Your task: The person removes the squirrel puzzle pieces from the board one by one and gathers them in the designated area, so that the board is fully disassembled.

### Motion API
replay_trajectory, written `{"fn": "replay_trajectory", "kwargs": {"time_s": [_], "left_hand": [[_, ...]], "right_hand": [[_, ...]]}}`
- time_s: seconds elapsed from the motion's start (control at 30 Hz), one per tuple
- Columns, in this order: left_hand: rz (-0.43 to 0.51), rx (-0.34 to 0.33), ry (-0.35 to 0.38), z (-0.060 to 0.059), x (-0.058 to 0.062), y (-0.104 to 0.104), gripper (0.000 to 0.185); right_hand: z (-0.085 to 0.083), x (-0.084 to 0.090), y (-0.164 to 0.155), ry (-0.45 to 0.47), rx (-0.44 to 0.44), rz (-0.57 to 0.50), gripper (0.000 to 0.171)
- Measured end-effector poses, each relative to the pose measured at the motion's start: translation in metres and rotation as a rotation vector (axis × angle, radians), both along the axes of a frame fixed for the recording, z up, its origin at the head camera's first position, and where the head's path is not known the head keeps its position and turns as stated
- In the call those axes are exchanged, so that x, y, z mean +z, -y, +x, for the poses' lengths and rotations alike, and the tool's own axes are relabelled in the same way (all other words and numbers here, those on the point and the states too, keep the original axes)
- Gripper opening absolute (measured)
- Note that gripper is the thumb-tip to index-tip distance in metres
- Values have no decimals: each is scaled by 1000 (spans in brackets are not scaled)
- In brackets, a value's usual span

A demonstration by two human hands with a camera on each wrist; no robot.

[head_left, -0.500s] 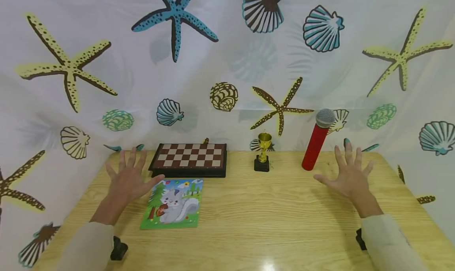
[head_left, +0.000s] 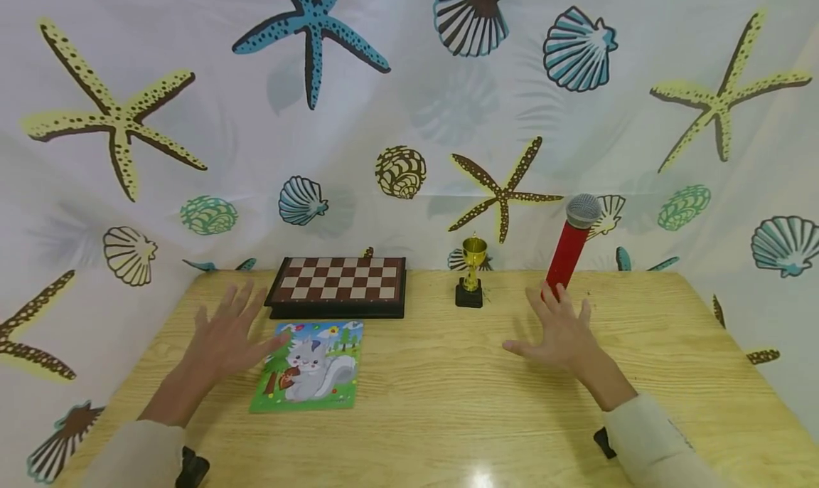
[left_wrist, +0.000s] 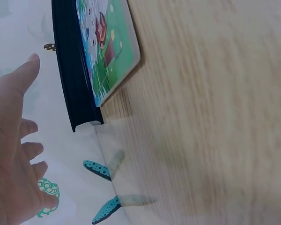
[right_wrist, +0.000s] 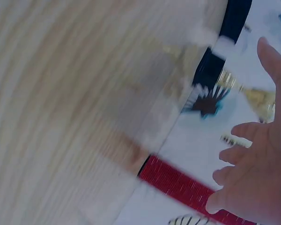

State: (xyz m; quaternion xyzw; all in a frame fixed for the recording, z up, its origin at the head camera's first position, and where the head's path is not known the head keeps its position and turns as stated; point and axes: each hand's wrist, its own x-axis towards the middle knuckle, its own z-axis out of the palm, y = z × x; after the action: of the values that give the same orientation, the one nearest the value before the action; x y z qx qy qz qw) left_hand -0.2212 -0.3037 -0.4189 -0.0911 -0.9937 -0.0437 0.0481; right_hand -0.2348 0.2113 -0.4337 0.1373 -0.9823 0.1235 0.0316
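Observation:
My left hand [head_left: 224, 338], fingers spread and holding nothing, hovers left of a squirrel picture board [head_left: 315, 367]; its thumb overlaps the board's edge in the head view. Behind the board lies a black-sided checkered game board [head_left: 339, 283]. My right hand [head_left: 563, 331] is spread with nothing in it, in front of a red microphone [head_left: 566, 257] with a silver mesh head. Its fingertips overlap the microphone's lower end in the head view. Left of that hand, farther back, a small gold trophy cup [head_left: 472, 260] stands on a black base.
All these things rest on a light wood table [head_left: 435, 424]. A white cloth [head_left: 397, 104] printed with starfish and shells hangs behind and at both sides. Each wrist carries a small black device beneath the sleeve.
My right hand has moved left, from right of the microphone to in front of its base. The left hand has shifted slightly left and nearer to me. The objects stay in place.

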Motion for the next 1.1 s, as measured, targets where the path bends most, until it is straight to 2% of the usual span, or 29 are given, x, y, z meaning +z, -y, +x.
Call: {"fn": "replay_trajectory", "kwargs": {"time_s": [0.17, 0.3, 0.4, 0.67, 0.87, 1.1], "left_hand": [[-14, -49, 22, 8, -4, 2, 89], [-15, -64, 44, 10, -10, 1, 89], [-7, -75, 63, 11, -15, 0, 91], [-49, -104, 49, 17, -21, -4, 88], [-54, -99, 73, 17, -23, -7, 87], [-38, -115, 102, 18, -26, -14, 87]], "right_hand": [[13, 0, 38, 45, 147, -25, 94], [20, 3, 65, 101, 244, -19, 93], [23, 5, 85, 149, 303, -22, 93], [36, 3, 134, 244, 425, 19, 90], [45, 3, 165, 259, 483, 75, 90], [59, 1, 195, 233, 596, 155, 85]]}}
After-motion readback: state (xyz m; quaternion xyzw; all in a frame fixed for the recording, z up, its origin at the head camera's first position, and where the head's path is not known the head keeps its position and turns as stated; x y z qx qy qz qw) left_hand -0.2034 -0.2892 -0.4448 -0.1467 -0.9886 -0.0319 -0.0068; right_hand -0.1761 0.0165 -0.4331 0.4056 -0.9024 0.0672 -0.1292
